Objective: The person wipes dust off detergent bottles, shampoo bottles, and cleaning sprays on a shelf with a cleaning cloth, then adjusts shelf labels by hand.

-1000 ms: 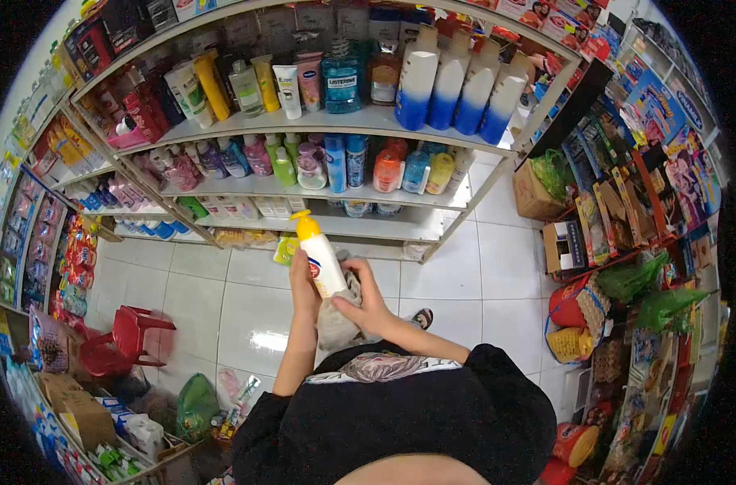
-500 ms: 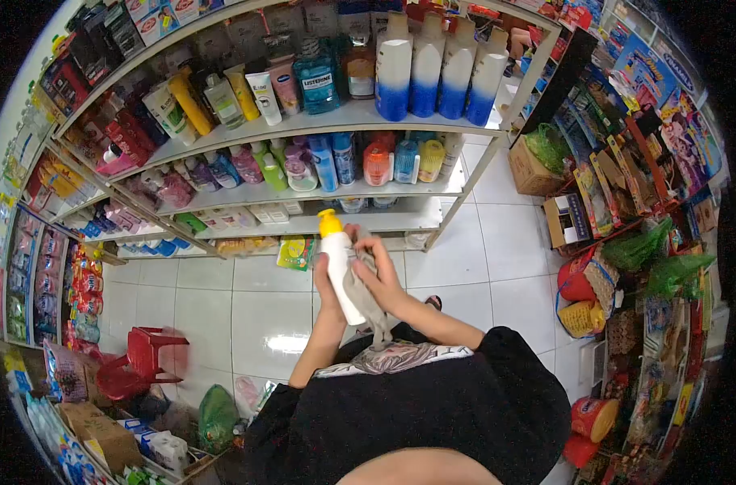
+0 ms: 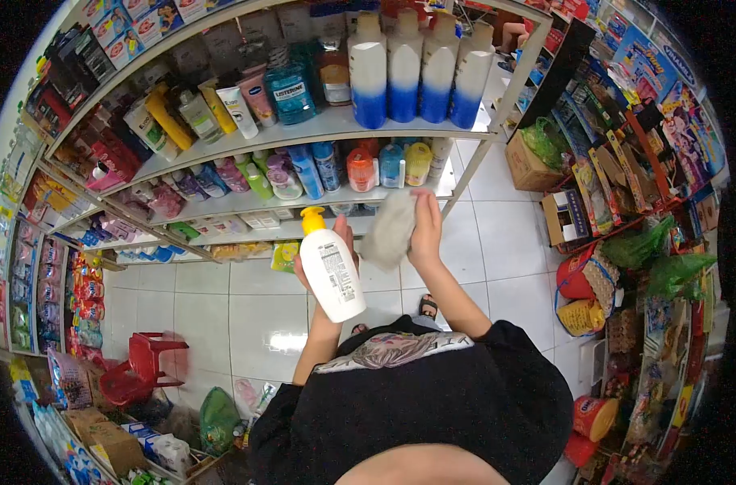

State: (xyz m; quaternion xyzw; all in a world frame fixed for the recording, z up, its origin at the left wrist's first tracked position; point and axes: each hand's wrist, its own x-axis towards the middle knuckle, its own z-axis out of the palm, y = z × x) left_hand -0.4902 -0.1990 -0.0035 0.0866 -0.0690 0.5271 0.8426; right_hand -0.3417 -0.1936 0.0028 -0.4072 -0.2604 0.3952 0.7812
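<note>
My left hand (image 3: 346,239) is closed round a white pump bottle (image 3: 332,279) with a yellow pump head (image 3: 312,217). Its back label with small print faces up at me, and the bottle tilts slightly. To the right, apart from the bottle, my right hand (image 3: 424,232) grips a grey cloth (image 3: 390,230), which is blurred at its edges. Both hands are in front of the shelf unit, over the tiled floor.
Ahead stands a shelf unit (image 3: 319,129) with several bottles and tubes, including blue mouthwash (image 3: 291,95) and tall white-and-blue bottles (image 3: 370,73). A red plastic chair (image 3: 146,368) is at the left. Cardboard boxes (image 3: 532,162) and green bags line the right.
My right hand with the cloth has moved away from the bottle to the right and up. The bottle has turned so its printed label shows.
</note>
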